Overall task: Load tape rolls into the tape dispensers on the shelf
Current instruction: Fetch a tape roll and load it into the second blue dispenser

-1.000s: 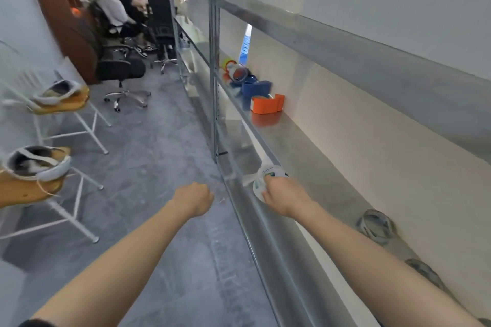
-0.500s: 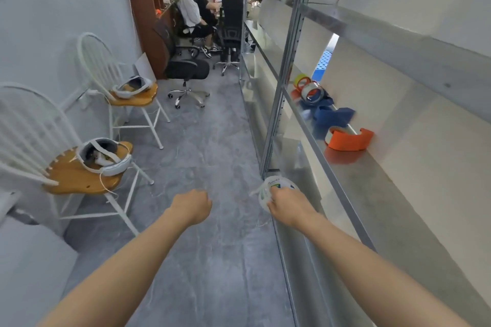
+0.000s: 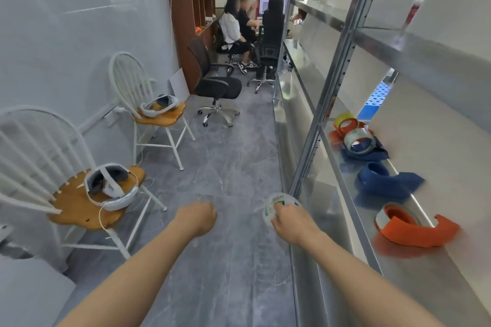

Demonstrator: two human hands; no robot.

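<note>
Since the earlier frame the orange dispenser [image 3: 414, 228] has come much nearer; it now lies on the shelf [image 3: 438, 281], to the right of the right hand [image 3: 291, 223]. This hand grasps the tape roll [image 3: 276, 204], which sticks out ahead of the fingers, in the air beside the shelf edge. A metal post [image 3: 318, 114] stands between the roll and the blue dispenser [image 3: 385, 183]. The left hand [image 3: 198, 218] is clenched and empty, its arm stretched forward over the floor.
</note>
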